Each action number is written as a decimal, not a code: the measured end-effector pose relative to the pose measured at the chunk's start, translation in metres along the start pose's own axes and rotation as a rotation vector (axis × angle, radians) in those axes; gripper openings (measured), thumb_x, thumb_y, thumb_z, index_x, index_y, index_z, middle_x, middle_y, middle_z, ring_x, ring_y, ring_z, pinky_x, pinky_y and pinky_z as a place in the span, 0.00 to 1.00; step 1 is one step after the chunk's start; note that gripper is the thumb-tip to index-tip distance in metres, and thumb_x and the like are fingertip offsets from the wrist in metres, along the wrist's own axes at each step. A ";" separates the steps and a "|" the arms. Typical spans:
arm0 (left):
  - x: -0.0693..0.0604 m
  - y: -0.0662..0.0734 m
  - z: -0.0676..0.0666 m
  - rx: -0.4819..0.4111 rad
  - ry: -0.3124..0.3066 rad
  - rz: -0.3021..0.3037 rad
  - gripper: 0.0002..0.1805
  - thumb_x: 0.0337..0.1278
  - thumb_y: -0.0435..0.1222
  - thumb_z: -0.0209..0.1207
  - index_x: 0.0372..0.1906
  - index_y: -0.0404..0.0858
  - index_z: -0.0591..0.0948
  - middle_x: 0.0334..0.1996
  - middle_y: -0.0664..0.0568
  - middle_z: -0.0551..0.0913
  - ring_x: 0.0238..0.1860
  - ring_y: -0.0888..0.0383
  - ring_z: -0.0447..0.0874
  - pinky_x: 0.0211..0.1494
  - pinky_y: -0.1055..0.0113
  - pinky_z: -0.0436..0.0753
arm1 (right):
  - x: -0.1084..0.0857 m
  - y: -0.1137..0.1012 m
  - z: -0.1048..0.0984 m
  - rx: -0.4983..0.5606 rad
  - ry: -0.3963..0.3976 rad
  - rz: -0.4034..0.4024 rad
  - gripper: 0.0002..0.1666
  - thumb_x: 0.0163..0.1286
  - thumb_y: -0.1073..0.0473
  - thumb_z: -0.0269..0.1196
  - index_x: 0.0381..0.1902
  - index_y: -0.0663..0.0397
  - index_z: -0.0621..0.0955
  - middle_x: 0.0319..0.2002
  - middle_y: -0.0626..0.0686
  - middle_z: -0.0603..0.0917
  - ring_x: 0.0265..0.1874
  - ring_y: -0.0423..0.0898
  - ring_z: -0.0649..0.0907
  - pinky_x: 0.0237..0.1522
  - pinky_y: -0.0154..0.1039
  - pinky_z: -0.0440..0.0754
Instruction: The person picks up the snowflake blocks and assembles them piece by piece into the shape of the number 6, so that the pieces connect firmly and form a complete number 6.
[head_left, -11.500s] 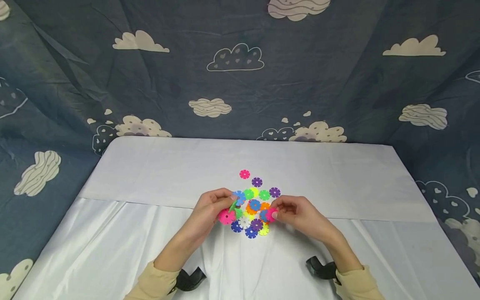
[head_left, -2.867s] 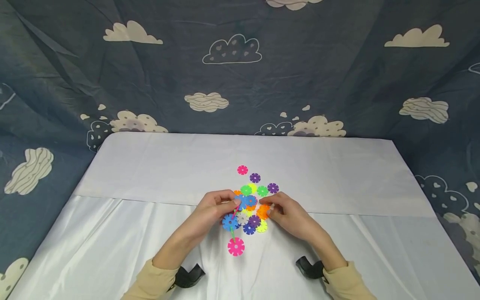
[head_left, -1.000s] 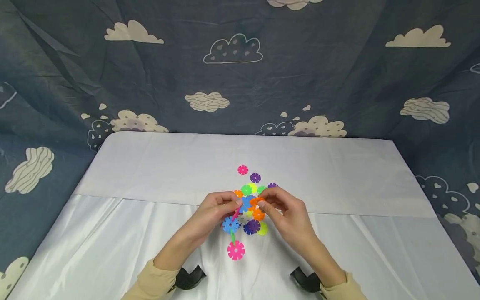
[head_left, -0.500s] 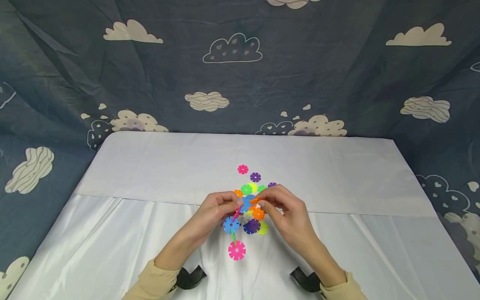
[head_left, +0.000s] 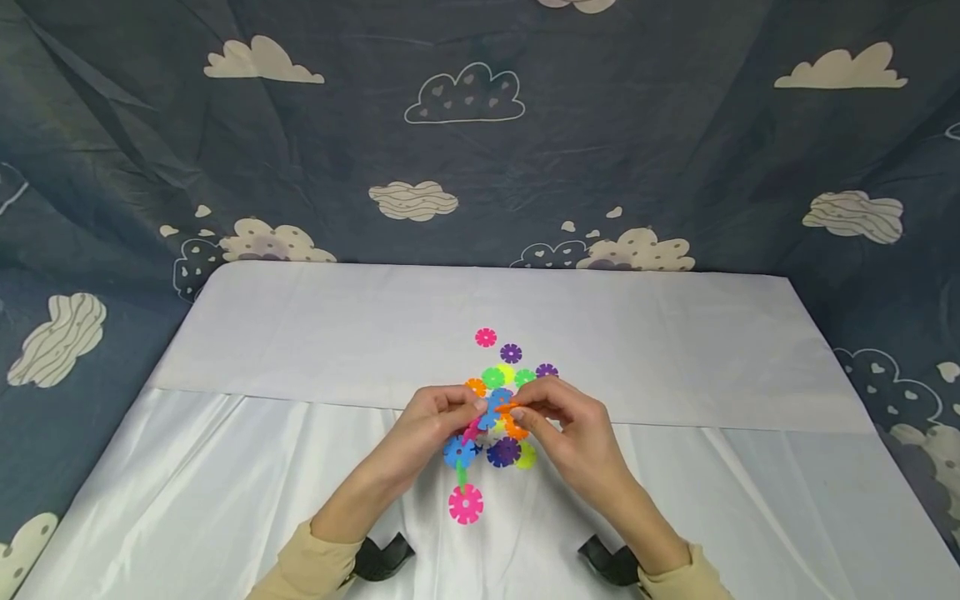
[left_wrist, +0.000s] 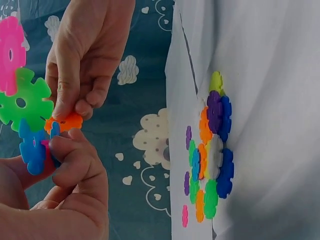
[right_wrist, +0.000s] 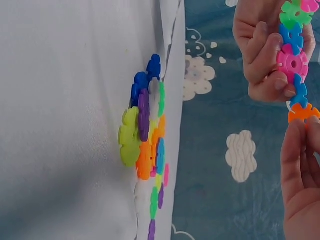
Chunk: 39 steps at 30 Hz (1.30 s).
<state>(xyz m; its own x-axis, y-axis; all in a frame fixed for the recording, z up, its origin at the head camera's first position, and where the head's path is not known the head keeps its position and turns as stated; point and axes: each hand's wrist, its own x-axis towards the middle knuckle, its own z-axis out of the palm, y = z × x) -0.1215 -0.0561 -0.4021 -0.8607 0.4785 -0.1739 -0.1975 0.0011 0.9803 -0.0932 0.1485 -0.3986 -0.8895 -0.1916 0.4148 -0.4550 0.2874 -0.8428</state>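
The disc chain (right_wrist: pixel 285 59) is at 6 o'clock in the head view, raised between both hands. Its flower-shaped, notched discs with center holes interlock at the edges: pink, green, blue, pink, blue. The left hand (head_left: pixel 427 427), at 10 o'clock, grips the chain's upper part. The right hand (head_left: pixel 573 427), at 2 o'clock, pinches an orange disc (right_wrist: pixel 300 112) against the last blue disc.
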 end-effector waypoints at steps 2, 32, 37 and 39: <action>0.000 0.000 0.002 0.006 0.017 -0.002 0.16 0.69 0.37 0.56 0.29 0.28 0.77 0.20 0.53 0.69 0.26 0.57 0.68 0.34 0.69 0.69 | -0.001 0.005 0.000 0.009 -0.009 -0.001 0.11 0.62 0.73 0.67 0.37 0.52 0.83 0.38 0.47 0.83 0.37 0.44 0.84 0.43 0.37 0.83; 0.000 0.000 -0.005 0.005 0.019 0.059 0.13 0.70 0.34 0.53 0.31 0.29 0.74 0.20 0.50 0.70 0.22 0.58 0.66 0.23 0.70 0.63 | 0.007 0.045 -0.027 -0.210 -0.125 0.280 0.15 0.69 0.67 0.63 0.52 0.52 0.84 0.47 0.51 0.84 0.43 0.47 0.82 0.46 0.41 0.83; 0.001 -0.001 -0.006 -0.008 0.023 0.060 0.15 0.70 0.36 0.54 0.29 0.30 0.72 0.19 0.49 0.69 0.21 0.58 0.65 0.22 0.69 0.61 | 0.006 0.059 -0.035 -0.324 -0.220 0.367 0.16 0.67 0.69 0.63 0.51 0.52 0.84 0.48 0.49 0.84 0.47 0.48 0.81 0.50 0.48 0.81; 0.001 -0.001 -0.006 -0.017 0.020 0.059 0.16 0.70 0.37 0.54 0.29 0.28 0.72 0.19 0.49 0.69 0.20 0.58 0.64 0.22 0.69 0.60 | 0.004 0.063 -0.036 -0.342 -0.274 0.385 0.18 0.65 0.71 0.63 0.51 0.52 0.84 0.48 0.49 0.84 0.46 0.48 0.81 0.50 0.47 0.80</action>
<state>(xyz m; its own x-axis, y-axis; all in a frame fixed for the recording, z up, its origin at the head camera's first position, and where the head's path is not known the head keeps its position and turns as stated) -0.1254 -0.0608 -0.4038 -0.8804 0.4594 -0.1178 -0.1538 -0.0415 0.9872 -0.1274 0.1993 -0.4378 -0.9708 -0.2364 -0.0419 -0.1294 0.6624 -0.7379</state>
